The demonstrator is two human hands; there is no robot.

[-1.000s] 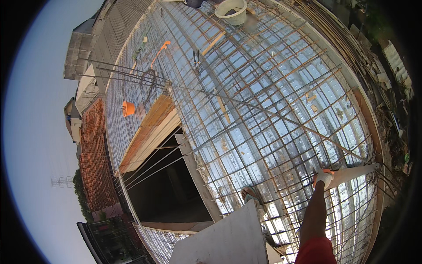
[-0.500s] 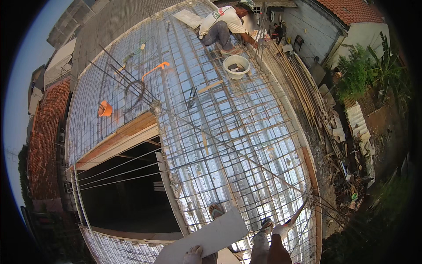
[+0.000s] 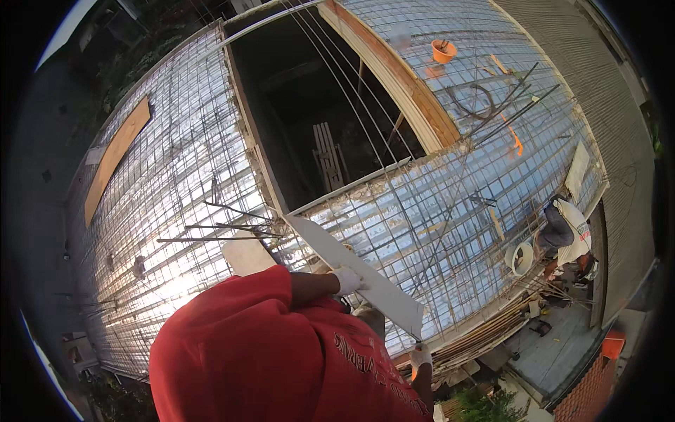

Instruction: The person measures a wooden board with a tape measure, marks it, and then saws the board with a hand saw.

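I have the pale board (image 3: pixel 383 292) just ahead, its long axis slanting far left to near right; my left hand (image 3: pixel 348 280) clasps its near edge, my right hand (image 3: pixel 420 354) by the right end, grip unclear.

pale grey board (image 3: pixel 383 287), red shirt (image 3: pixel 239 352) with dark lettering (image 3: pixel 362 355), orange bucket (image 3: pixel 443 51), silvery decking (image 3: pixel 186 285), dark rebar grid (image 3: pixel 450 204).
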